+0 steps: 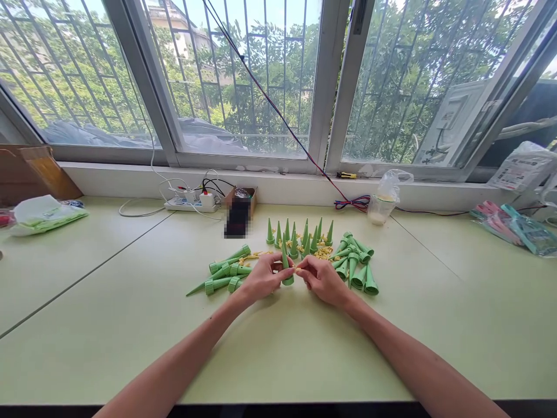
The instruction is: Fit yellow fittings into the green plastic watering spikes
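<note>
Left hand [264, 278] grips green plastic spike [285, 254] near-upright, probably steadying it for right hand [324, 281], which pinches small yellow piece [297, 270] beside it, upright spikes [294, 249] just beyond hands.

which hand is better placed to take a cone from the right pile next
Probably the right hand: it's nearer that pile, though pinching a yellow piece; the left hand is gripping a green cone.

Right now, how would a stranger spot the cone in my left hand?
Below the windows is a pale green table. Near its middle, your left hand sits in front of standing green cones. The held cone points upward, the only one in a hand's grip.
</note>
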